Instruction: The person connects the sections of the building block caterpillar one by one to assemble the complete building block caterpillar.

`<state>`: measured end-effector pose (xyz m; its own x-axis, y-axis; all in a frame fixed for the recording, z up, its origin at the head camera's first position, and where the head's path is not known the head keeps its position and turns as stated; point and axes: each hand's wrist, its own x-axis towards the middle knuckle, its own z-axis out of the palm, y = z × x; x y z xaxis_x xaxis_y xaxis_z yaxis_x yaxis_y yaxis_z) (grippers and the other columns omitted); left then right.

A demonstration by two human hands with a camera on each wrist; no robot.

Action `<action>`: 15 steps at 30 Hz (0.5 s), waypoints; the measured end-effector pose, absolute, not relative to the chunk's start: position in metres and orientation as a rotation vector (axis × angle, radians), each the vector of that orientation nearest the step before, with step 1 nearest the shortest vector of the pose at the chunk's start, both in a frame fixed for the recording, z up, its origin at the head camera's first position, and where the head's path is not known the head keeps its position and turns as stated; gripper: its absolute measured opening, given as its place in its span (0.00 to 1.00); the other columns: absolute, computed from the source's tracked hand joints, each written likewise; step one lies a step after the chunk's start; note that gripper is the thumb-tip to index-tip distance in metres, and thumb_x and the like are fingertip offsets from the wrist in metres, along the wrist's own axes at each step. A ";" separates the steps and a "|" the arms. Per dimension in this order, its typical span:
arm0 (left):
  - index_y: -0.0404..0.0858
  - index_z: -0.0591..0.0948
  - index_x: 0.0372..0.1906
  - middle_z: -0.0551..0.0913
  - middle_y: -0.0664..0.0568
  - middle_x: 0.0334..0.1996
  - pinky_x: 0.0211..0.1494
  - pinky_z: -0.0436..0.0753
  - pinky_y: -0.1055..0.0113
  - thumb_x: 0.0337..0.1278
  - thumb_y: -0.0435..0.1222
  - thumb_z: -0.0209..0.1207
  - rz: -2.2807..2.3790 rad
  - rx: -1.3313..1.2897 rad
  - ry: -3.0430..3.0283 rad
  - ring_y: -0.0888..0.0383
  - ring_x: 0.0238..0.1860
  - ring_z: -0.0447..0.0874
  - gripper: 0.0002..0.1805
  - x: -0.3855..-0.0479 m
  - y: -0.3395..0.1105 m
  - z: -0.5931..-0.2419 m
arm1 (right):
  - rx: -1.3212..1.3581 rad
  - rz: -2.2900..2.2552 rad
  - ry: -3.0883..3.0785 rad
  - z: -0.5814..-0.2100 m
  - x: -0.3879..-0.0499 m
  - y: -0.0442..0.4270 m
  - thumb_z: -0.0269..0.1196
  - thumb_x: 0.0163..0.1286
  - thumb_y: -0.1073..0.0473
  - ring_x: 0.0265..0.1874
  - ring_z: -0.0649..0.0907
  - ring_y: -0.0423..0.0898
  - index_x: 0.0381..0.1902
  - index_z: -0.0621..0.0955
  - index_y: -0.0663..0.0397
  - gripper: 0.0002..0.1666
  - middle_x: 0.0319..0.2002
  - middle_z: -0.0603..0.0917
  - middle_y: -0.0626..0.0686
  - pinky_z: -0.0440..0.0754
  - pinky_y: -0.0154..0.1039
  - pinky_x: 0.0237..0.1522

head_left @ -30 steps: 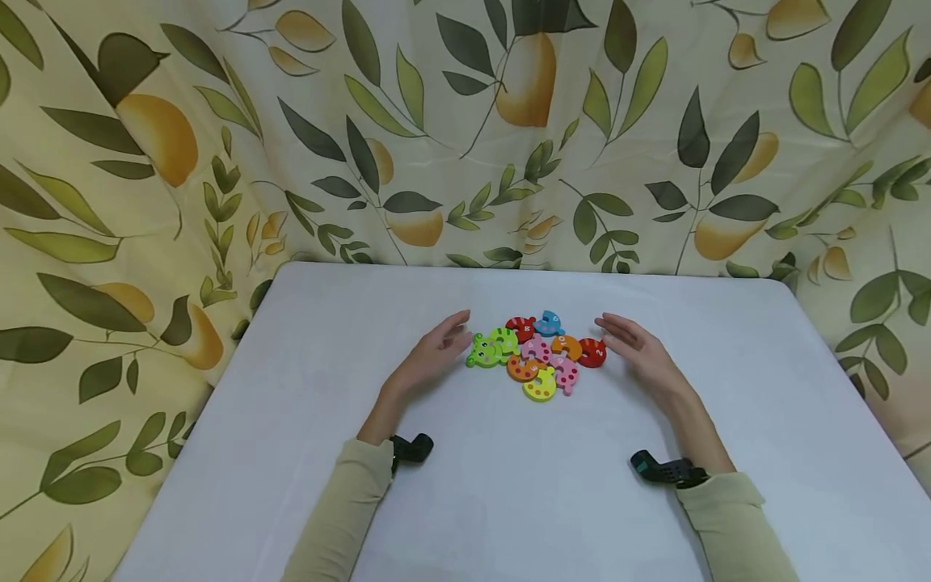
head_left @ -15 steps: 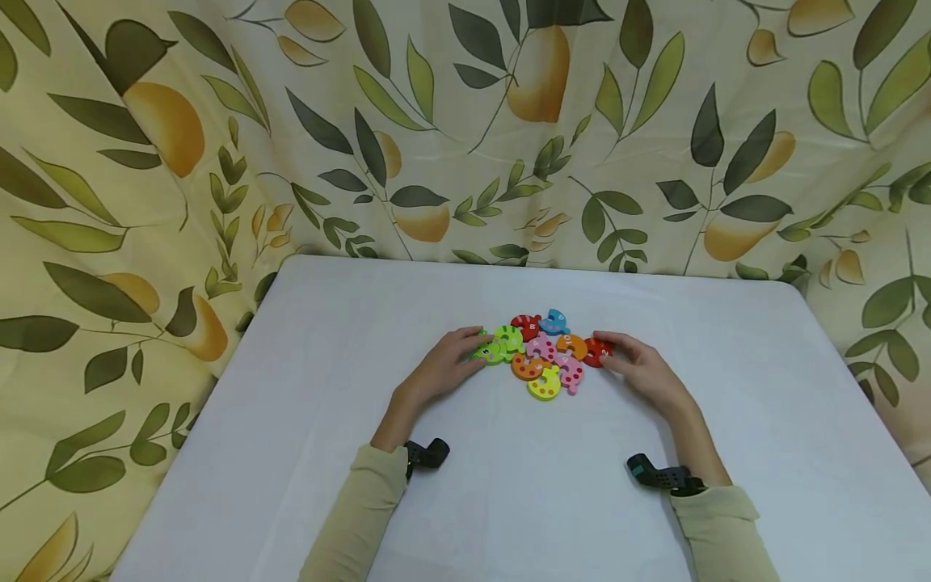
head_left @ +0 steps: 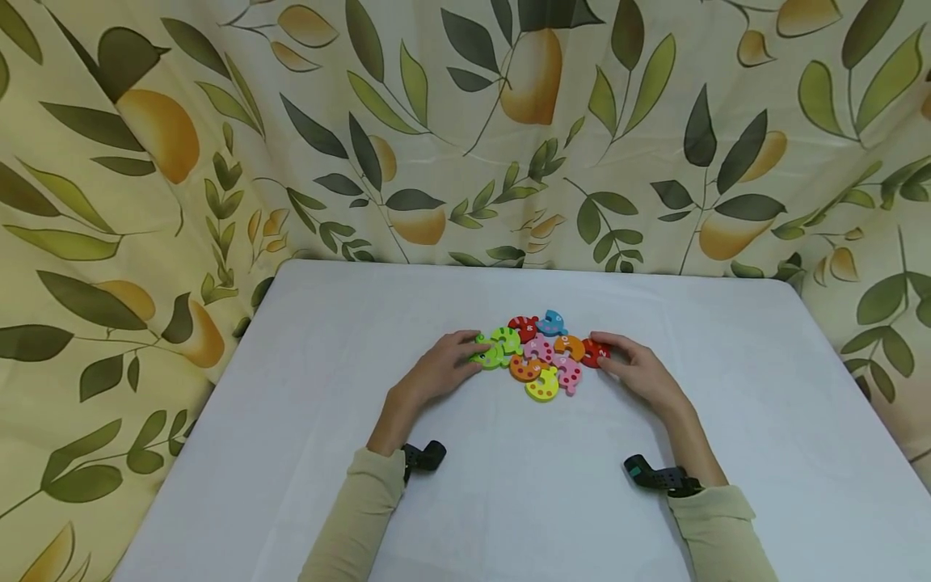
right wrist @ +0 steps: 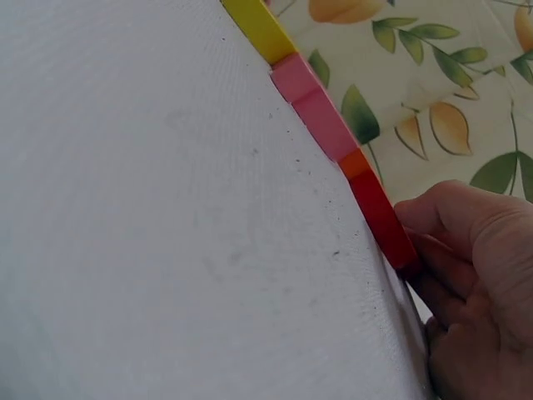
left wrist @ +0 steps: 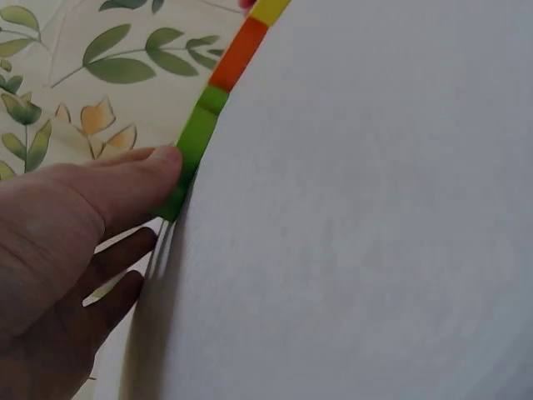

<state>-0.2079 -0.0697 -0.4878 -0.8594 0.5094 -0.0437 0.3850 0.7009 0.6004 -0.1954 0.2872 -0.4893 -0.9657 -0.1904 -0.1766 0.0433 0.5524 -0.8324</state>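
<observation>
Several bright, curved, animal-shaped puzzle pieces lie joined in a cluster on the table. At its left end, my left hand (head_left: 439,369) grips a light green piece (head_left: 494,357) with thumb and fingers; the left wrist view shows the thumb on its green edge (left wrist: 197,133). At the opposite end my right hand (head_left: 646,373) pinches a red piece (head_left: 592,353) between thumb and fingers. Between them sit a pink piece (head_left: 539,348), an orange piece (head_left: 527,369), a yellow piece (head_left: 542,385), a blue piece (head_left: 551,323) and others. Fingers cover parts of both end pieces.
The white table (head_left: 538,501) extends around the cluster on all sides. Behind it hangs a curtain (head_left: 465,186) printed with leaves and fruit. A black wrist camera (head_left: 427,457) is strapped at the left wrist, and another black camera (head_left: 658,475) at the right.
Both hands have come inward from beside the cluster. The left now grips the green end piece and the right pinches the red end piece. The cluster keeps its shape.
</observation>
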 end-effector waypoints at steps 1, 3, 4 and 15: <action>0.51 0.75 0.65 0.65 0.52 0.72 0.75 0.63 0.53 0.67 0.45 0.56 0.874 0.719 2.696 0.51 0.74 0.60 0.23 -0.207 -0.070 -0.486 | -0.129 -1.373 2.542 -0.489 -0.196 0.287 0.57 0.72 0.53 0.75 0.53 0.63 0.68 0.70 0.51 0.29 0.73 0.62 0.61 0.49 0.69 0.71; 0.50 0.76 0.64 0.66 0.52 0.71 0.75 0.64 0.53 0.65 0.46 0.59 0.860 0.722 2.685 0.51 0.74 0.61 0.23 -0.207 -0.071 -0.482 | -0.149 -1.380 2.536 -0.488 -0.195 0.288 0.58 0.72 0.55 0.75 0.53 0.64 0.68 0.70 0.52 0.28 0.73 0.62 0.62 0.49 0.69 0.71; 0.50 0.77 0.64 0.67 0.52 0.71 0.75 0.64 0.54 0.63 0.47 0.60 0.854 0.721 2.682 0.52 0.73 0.61 0.24 -0.207 -0.072 -0.481 | -0.156 -1.384 2.531 -0.487 -0.195 0.288 0.58 0.72 0.56 0.75 0.53 0.64 0.68 0.70 0.52 0.28 0.73 0.62 0.62 0.49 0.69 0.71; 0.51 0.77 0.63 0.69 0.60 0.70 0.73 0.67 0.56 0.61 0.48 0.62 0.703 0.726 2.759 0.55 0.72 0.66 0.25 -0.207 -0.067 -0.477 | -0.185 -1.313 2.539 -0.484 -0.195 0.284 0.61 0.68 0.60 0.74 0.54 0.65 0.68 0.70 0.51 0.31 0.73 0.61 0.62 0.51 0.71 0.69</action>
<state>-0.2071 -0.0670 -0.4774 -0.8586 0.5074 -0.0728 0.4106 0.7659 0.4947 -0.1954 0.2836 -0.4844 -0.9538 -0.2373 -0.1843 0.0132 0.5796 -0.8148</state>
